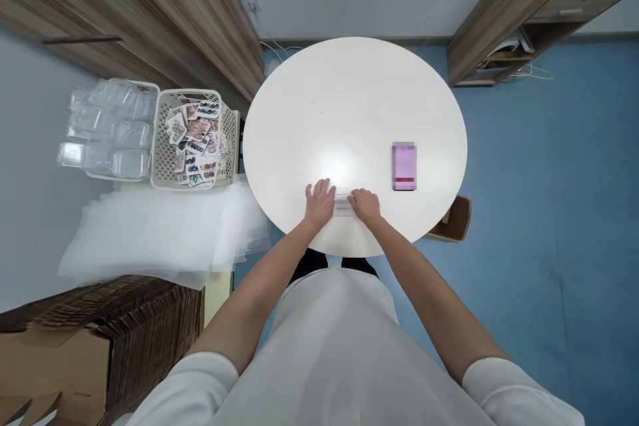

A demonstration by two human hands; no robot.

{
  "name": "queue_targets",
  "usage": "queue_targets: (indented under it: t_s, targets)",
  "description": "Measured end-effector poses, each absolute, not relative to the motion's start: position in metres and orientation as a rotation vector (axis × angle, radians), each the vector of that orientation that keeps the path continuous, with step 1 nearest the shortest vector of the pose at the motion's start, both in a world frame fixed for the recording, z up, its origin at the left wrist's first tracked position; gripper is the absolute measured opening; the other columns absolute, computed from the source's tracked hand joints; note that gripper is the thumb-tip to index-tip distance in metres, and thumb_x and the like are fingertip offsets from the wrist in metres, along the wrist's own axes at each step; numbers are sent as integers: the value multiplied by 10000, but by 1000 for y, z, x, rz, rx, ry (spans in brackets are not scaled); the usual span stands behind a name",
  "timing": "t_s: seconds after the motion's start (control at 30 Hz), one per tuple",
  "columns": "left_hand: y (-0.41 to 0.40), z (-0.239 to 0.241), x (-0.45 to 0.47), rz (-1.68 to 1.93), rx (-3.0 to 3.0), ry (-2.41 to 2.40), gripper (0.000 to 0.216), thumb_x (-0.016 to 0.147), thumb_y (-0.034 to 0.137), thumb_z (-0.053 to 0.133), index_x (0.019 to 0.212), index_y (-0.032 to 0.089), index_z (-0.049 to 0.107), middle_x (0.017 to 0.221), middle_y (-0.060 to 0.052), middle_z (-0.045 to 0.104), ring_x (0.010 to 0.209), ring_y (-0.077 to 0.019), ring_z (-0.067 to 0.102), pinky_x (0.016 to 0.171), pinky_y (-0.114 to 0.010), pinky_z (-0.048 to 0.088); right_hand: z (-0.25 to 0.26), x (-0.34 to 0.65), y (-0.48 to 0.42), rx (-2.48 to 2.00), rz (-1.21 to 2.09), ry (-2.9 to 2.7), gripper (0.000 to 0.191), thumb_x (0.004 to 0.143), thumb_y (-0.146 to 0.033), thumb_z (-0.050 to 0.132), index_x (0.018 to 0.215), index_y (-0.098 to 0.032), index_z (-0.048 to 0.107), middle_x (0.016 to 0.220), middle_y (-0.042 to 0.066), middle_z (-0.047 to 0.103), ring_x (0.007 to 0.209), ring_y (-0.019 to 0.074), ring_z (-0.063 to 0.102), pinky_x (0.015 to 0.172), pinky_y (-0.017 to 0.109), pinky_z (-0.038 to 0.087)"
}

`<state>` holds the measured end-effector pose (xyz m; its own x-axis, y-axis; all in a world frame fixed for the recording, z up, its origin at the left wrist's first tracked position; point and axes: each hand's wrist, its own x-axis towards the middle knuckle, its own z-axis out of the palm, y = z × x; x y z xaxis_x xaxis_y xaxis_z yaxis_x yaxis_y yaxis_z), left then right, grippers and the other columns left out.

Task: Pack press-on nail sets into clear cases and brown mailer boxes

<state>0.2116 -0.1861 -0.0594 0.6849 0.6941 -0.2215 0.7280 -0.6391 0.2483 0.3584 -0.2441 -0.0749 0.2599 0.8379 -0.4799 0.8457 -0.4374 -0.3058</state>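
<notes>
On white table (354,93): left hand (320,205), fingers spread; right hand (366,205), fingers gripping clear plastic (343,204).

Tabletop (359,93): bright, white glare just beyond my left hand (320,205)
Purple item (404,165): pixelated, to my right
Wood panels (174,6): stretched and leaning, far left

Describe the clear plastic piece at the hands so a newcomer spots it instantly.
Find the white table, then its side nearest the person. The clear plastic piece is there, between the left hand and right hand. It is see-through, unlike the pink-purple rectangular item to its right.
</notes>
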Motion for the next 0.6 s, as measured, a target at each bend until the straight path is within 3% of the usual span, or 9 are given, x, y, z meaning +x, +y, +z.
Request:
queue_targets:
  t_s: [0.13, 0.27, 0.47, 0.6]
  targets:
    - [-208, -64, 208, -168, 2669, 793, 441, 806, 189, 382, 1245, 170, 409, 1328, -121, 399, 1235, -246, 322, 1034, -455, 165, -77, 360, -250, 2680, -862, 1648, 317, 867, -357, 347, 1058, -191, 538, 1041, 105, 558, 975, 236, 493, 850, 375, 337]
    - [-221, -71, 200, -248, 2667, 808, 485, 786, 201, 399, 1269, 158, 387, 1324, -137, 397, 1216, -270, 345, 1007, -459, 217, -77, 360, -284, 3215, -849, 1311, 448, 837, -392, 359, 1220, -165, 407, 1232, 131, 426, 1154, 260, 373, 938, 406, 316]
    - [-226, -72, 201, -252, 2693, 676, 551, 780, 199, 403, 1322, 172, 312, 1375, -123, 332, 1259, -255, 287, 1023, -445, 185, -85, 334, -325, 3446, -1612, 213, 667, 736, -453, 485, 1290, -160, 259, 1245, 151, 392, 1068, 207, 495, 850, 319, 457]
    - [-229, -75, 204, -366, 2671, 677, 615, 760, 217, 457, 1346, 223, 269, 1415, -104, 266, 1299, -274, 204, 1010, -480, 186, -91, 321, -308, 3523, -1740, -141, 769, 701, -443, 541, 1314, -203, 145, 1225, 135, 404, 1020, 174, 541, 808, 288, 488]
